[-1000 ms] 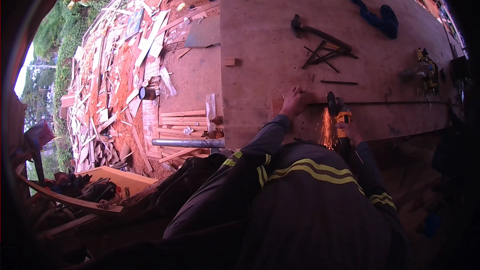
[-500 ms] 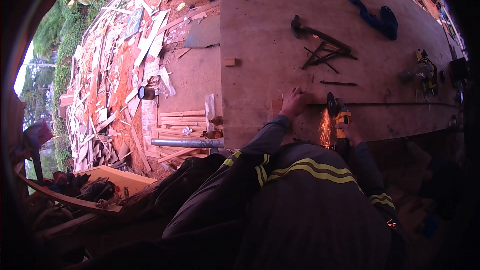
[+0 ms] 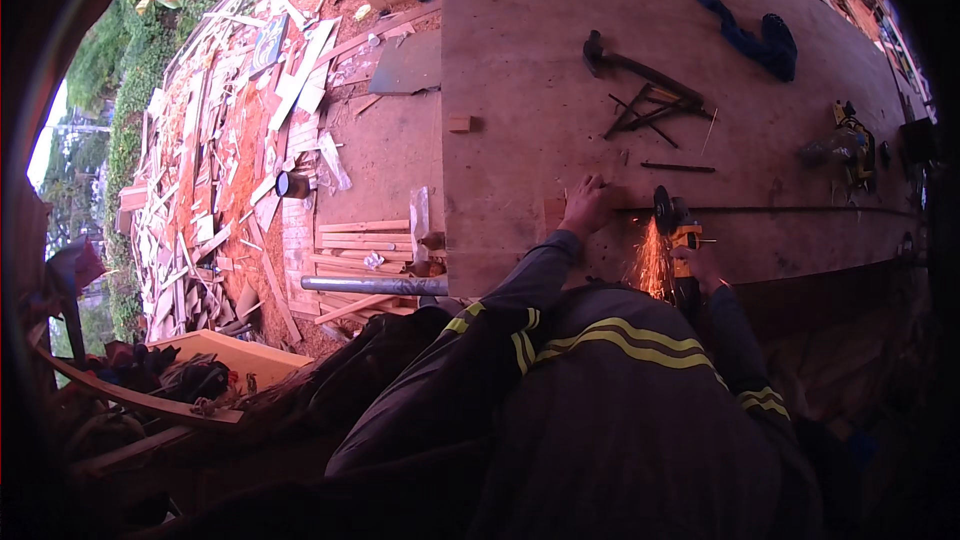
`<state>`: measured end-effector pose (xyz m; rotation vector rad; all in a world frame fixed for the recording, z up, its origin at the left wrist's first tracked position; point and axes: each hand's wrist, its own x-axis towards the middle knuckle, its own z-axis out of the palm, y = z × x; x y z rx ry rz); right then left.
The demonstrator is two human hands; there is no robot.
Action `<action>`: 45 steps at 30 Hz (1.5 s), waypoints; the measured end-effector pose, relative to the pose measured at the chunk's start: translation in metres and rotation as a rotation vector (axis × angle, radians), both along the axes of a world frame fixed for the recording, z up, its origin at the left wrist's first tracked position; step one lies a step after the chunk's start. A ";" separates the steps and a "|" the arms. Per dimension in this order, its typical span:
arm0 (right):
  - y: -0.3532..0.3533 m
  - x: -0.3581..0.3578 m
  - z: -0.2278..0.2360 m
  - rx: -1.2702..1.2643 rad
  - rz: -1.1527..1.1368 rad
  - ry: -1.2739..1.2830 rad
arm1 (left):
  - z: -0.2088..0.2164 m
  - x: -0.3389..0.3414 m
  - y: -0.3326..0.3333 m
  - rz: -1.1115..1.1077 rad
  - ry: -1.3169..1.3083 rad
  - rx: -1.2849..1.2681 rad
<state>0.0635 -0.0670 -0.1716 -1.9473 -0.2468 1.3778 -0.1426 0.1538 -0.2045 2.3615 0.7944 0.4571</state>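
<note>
A yellow-and-black angle grinder (image 3: 686, 236) is in my right hand (image 3: 704, 264), whose fingers are wrapped round its body. Its dark disc (image 3: 661, 204) meets a long thin metal bar (image 3: 790, 208) lying across the wooden tabletop (image 3: 530, 70). Orange sparks (image 3: 654, 262) spray from the disc toward my body. My left hand (image 3: 588, 206) is closed on the bar's left end, a short way left of the disc. Beside that hand lies a small wood piece (image 3: 553, 212). Beyond the bar is a short dark rod (image 3: 678, 167).
A hammer (image 3: 640, 68) lies farther back beside several short dark rods (image 3: 640, 120). Blue cloth (image 3: 765, 45) is at the back right, a yellow power tool (image 3: 850, 145) at the far right. A wood block (image 3: 459, 124) sits near the left edge. Scrap wood covers the ground at left.
The sparks fan out wider, and a few bright streaks now fly beyond the bar and right of the grinder. Both hands stay nearly in place.
</note>
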 end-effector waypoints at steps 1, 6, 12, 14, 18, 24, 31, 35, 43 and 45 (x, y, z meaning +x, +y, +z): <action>-0.003 0.001 0.001 -0.002 -0.004 -0.002 | 0.003 0.001 -0.002 -0.005 0.014 -0.009; 0.003 -0.004 0.019 0.016 0.036 -0.053 | -0.002 -0.002 0.001 -0.004 0.025 -0.015; -0.003 0.001 0.006 -0.002 0.053 -0.057 | -0.005 0.000 0.001 -0.010 0.049 -0.014; -0.002 0.000 0.013 -0.017 0.053 -0.045 | -0.008 -0.002 0.002 -0.015 0.035 0.000; 0.001 -0.010 0.025 0.028 0.038 -0.060 | -0.003 -0.003 0.001 -0.014 0.044 -0.023; -0.016 0.007 -0.012 0.075 0.064 -0.050 | -0.003 0.000 0.000 -0.011 0.024 -0.013; -0.010 0.000 0.004 0.053 0.063 -0.069 | -0.005 -0.002 0.000 -0.011 0.036 -0.008; -0.011 0.000 0.004 -0.051 0.015 0.051 | -0.004 0.001 0.000 -0.008 0.062 0.015; -0.010 0.002 0.005 0.047 0.028 -0.043 | -0.001 0.001 0.000 -0.029 0.052 0.001; -0.005 0.003 0.009 -0.021 0.091 -0.060 | -0.004 -0.001 0.001 -0.024 0.044 0.006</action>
